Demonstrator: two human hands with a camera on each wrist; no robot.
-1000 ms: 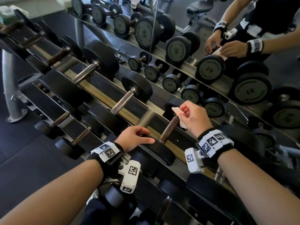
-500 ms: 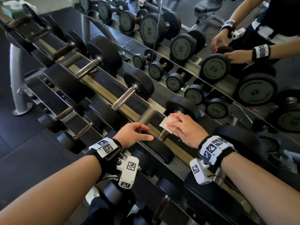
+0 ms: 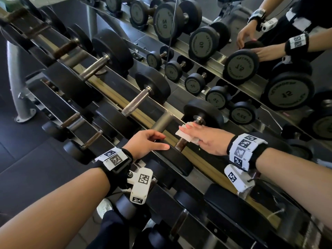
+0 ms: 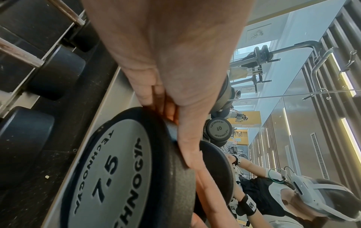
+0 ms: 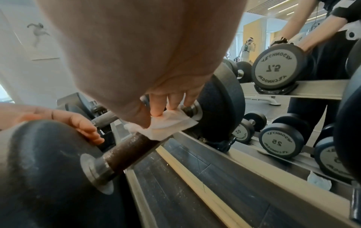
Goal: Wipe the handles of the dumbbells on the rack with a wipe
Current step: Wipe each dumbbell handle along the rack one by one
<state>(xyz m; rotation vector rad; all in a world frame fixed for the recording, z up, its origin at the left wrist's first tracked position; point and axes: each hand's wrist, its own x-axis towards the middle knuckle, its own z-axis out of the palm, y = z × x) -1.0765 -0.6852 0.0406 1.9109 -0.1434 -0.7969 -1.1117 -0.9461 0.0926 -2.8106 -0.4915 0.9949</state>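
A 7.5 dumbbell lies across the top tier of the rack, with a rusty brown handle (image 3: 180,145) (image 5: 129,149). My left hand (image 3: 154,141) (image 4: 175,108) grips its near weight head (image 3: 176,162) (image 4: 117,169), fingers curled over the rim (image 5: 84,128). My right hand (image 3: 194,132) (image 5: 156,111) lies across the upper half of the handle, close to the far weight head (image 3: 204,112) (image 5: 220,108). It holds a white wipe (image 3: 182,134) (image 5: 168,123) between thumb and fingers, against the handle. The lower part of the handle is bare.
More dumbbells (image 3: 149,94) sit to the left on the same tier, and smaller ones (image 3: 84,141) on the tier below. A grey rack post (image 3: 159,124) stands just left of the handle. Behind the rack a mirror (image 3: 233,65) reflects dumbbells and a person.
My right hand came down from above the far end and laid the wipe on the handle, its fingers now flatter across it. My left hand stayed on the near weight head.
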